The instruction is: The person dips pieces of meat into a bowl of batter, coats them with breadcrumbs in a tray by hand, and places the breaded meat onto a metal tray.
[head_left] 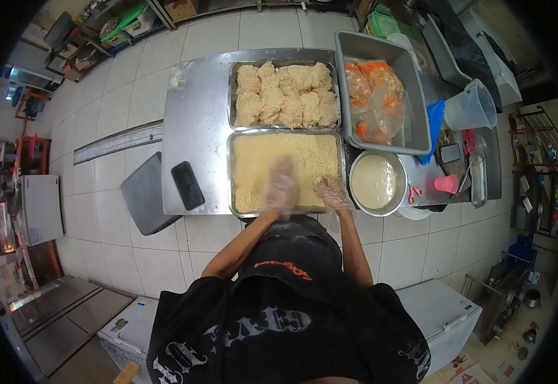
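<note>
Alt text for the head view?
A person's left hand and right hand, in clear gloves, are at a metal tray of pale crumbs on a steel table. Beyond it sits a second tray of breaded pieces; to the right, a bowl of pale liquid and a gray tub of bagged food.

Loose pale-yellow crumbs [252, 169], lumpier toward the right, across a shallow, level, rectangular metal tray [231, 169].

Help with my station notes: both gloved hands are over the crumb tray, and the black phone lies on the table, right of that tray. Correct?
Not quite: the head view shows the black phone on the table to the left of the crumb tray, not the right. The gloved left hand and right hand are over the tray.
</note>
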`<act>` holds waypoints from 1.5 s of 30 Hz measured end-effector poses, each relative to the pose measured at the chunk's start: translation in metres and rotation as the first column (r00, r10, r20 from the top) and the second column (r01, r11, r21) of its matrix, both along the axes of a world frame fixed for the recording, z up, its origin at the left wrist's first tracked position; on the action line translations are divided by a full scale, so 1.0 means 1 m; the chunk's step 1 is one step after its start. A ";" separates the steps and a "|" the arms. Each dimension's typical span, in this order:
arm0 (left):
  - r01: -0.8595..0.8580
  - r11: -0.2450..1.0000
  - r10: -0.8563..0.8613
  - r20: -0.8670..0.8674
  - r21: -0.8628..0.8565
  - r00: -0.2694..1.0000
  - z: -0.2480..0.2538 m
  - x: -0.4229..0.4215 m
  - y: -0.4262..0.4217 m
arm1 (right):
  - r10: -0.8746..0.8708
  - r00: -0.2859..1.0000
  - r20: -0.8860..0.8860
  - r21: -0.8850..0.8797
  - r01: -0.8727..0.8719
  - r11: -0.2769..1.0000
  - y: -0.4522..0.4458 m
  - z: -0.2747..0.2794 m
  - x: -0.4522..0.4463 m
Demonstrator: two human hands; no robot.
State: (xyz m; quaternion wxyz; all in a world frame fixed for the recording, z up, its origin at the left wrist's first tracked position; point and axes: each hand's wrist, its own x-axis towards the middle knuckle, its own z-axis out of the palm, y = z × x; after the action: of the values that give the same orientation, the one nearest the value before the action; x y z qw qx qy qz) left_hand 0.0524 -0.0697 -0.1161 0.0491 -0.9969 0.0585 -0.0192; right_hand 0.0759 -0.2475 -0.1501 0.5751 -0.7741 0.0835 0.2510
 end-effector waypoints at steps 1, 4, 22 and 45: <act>0.045 0.999 -0.046 0.030 0.015 0.999 -0.003 -0.001 0.001 | 0.070 0.993 0.096 -0.120 -0.058 0.991 0.002 0.003 0.002; 0.080 0.880 -0.207 0.228 0.468 0.951 -0.024 0.004 -0.002 | 0.238 0.920 0.310 -0.408 -0.097 0.908 0.013 0.017 0.014; -0.026 0.984 0.015 -0.065 -0.176 0.998 0.001 -0.044 0.091 | 0.056 0.998 0.007 0.071 -0.056 0.996 0.089 0.060 0.011; -0.203 0.419 0.109 -0.173 -0.885 0.979 0.045 -0.073 0.150 | -0.135 0.730 0.670 -0.297 0.430 0.852 0.115 0.046 0.170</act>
State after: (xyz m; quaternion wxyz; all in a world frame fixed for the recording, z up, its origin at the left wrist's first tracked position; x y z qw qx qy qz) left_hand -0.0211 0.0801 -0.0711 -0.4889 -0.8708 -0.0512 0.0013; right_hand 0.2464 -0.1323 -0.1046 0.4144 -0.8973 0.0610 -0.1392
